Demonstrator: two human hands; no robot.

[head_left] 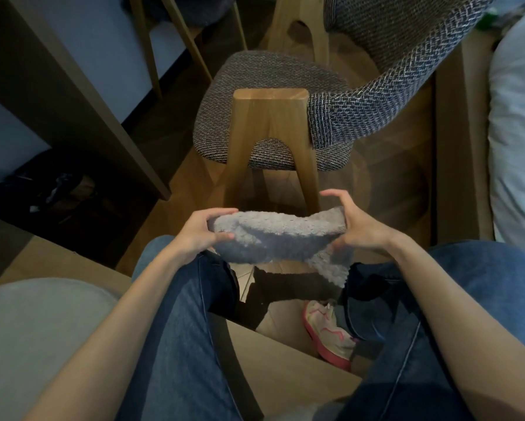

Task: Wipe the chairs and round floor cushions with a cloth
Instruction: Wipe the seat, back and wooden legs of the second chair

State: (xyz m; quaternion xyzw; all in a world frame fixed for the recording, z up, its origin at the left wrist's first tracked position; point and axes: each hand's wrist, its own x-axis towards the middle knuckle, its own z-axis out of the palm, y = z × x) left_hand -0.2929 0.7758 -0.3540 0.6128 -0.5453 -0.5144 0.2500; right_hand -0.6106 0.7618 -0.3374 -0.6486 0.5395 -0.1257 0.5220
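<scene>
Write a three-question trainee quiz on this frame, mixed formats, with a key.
1. True or false: the grey cloth lies on the chair seat.
2. Of the left hand and the right hand, which has a grip on the grey cloth? A) left only B) right only C) both
3. Fill in: the back support in front of the chair seat is made of ____.

Key: 1. False, it is held up in front of the knees, apart from the seat. 2. C. 3. Wood.
</scene>
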